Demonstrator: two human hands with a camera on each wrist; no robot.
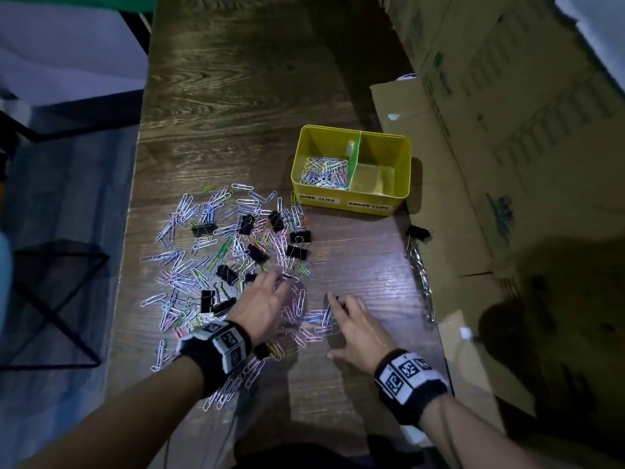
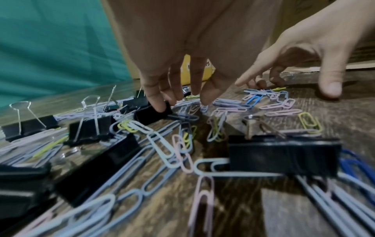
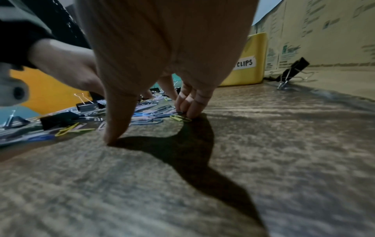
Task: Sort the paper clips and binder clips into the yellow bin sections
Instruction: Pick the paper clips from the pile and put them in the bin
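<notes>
The yellow bin [image 1: 306, 194] stands at the back right, split by a green divider. Its left section, labelled paper clips, holds a pile of them; the right section, labelled binder clips, looks bare. Coloured paper clips [image 1: 189, 262] and black binder clips [image 1: 297, 252] lie scattered on the wooden table. My left hand [image 1: 280, 282] reaches down with spread fingers; its fingertips [image 2: 158, 107] touch a black binder clip [image 2: 148, 115] and nearby paper clips. My right hand [image 1: 338, 324] rests its bent fingertips [image 3: 188, 112] on a yellow paper clip [image 3: 178, 118], with the thumb planted apart on the table.
Cardboard boxes [image 1: 507, 130] line the table's right side. One binder clip [image 1: 418, 232] lies against them behind the bin. The table's left edge drops to the floor, where a black wire basket [image 1: 54, 299] stands. Bare wood lies right of my right hand.
</notes>
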